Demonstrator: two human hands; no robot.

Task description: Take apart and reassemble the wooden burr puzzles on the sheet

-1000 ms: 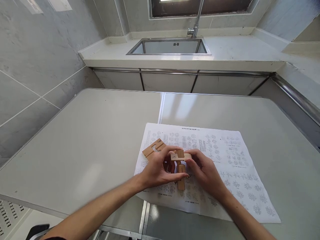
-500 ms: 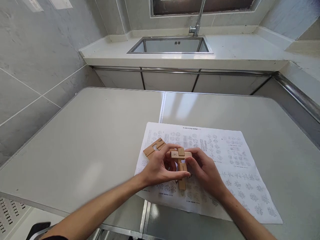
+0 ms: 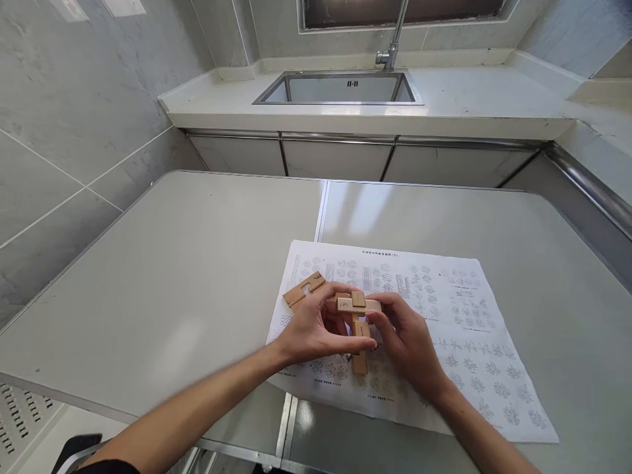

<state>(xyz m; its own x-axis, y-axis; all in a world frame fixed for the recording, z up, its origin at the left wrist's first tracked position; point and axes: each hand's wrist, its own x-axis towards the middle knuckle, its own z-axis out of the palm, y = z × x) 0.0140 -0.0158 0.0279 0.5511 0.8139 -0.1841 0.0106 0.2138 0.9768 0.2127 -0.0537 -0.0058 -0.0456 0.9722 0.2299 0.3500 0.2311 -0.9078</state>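
Several notched wooden puzzle pieces [image 3: 360, 329] are fitted crosswise between my hands, above a printed sheet. My left hand [image 3: 316, 329] is closed around the assembly, its thumb along the near side and its index finger at the top. My right hand [image 3: 407, 339] pinches the right end of the upper crossbar [image 3: 351, 305] between thumb and fingers. Beyond my left hand lies another flat wooden piece [image 3: 305, 288] with a slot and dark marks; my fingers partly cover it. The inner joints of the assembly are hidden by my fingers.
The white sheet [image 3: 474, 309] carries rows of small line diagrams. It lies on a pale folding table [image 3: 207, 263] with a metal centre seam. Behind stand a counter [image 3: 469, 92] with a sink [image 3: 340, 103] and a faucet [image 3: 390, 56]. A dark chair part [image 3: 76, 451] shows at lower left.
Almost nothing differs. The crossbar and my right fingers sit very slightly further right, and the whole view has shifted a little.
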